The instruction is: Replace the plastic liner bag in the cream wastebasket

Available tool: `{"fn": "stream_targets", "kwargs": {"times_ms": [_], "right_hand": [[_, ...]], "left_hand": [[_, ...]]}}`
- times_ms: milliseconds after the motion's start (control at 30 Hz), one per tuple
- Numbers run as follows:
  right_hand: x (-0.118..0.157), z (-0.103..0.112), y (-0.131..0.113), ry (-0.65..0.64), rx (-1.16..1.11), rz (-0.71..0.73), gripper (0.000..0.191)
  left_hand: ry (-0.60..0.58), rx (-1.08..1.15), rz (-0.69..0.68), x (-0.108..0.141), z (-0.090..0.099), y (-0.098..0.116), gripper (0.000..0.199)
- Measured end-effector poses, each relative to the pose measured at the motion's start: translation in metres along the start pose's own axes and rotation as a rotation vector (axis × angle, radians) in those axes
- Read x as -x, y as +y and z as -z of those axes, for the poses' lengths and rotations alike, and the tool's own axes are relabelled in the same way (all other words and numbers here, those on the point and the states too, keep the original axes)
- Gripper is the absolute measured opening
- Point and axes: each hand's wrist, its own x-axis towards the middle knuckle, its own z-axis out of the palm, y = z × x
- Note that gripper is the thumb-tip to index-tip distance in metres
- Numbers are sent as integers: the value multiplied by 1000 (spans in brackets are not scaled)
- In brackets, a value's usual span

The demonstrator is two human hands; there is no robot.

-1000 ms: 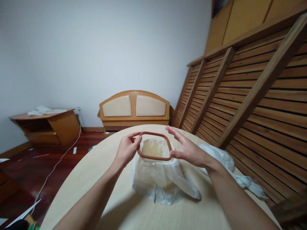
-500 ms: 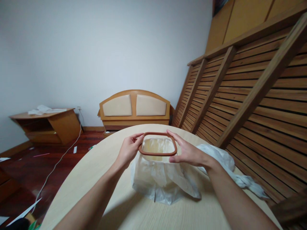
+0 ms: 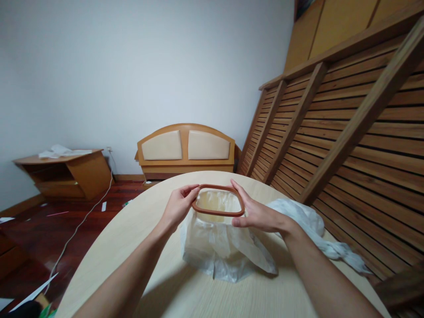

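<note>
Where a white bag (image 3: 228,254) opens wide, a brown ring (image 3: 218,213) is held at its mouth

While the left hand (image 3: 179,204) pinches one end of the ring between thumb and finger, the right hand (image 3: 255,213) curves around the other end. The right hand is wide open, thumb and fingers spread apart, and touches the ring; how hard it presses, I cannot tell. The ring is smooth and thin, a rectangle with soft round corners. It lies nearly flat, right over the mouth of a bin (image 3: 213,205). I cannot tell if it touches the rim.

The bag is thin, crinkly plastic. It lines the bin and hangs over its outside in loose folds, and pale yellow shows through. One fold sticks out to the right like a floppy ear.

The bin stands on a round table (image 3: 139,238) with a pale top and fine, straight wood lines. Near the right edge lies a second bag (image 3: 303,218), puffy at one end and twisted at the other.

Past the table is a wooden headboard (image 3: 185,138) with a curved top and two cream pads. On the right leans a big wooden frame (image 3: 364,145) made of long brown slats. On the left, a thin cord (image 3: 77,230) wiggles across the shiny, dark red floor (image 3: 33,240).
</note>
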Motion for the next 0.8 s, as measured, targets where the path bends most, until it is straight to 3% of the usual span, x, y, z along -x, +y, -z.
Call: {"fn": "stream_targets", "kwargs": {"times_ms": [467,800], "right_hand": [[-3,0,2,-12,2,-26,143],[-1,3,5,-63,99,-73,141]], "left_hand": [[-4,-117,-77,-7,2,-13,42],[-42,-80,-79,-12,3,-24,48]]}}
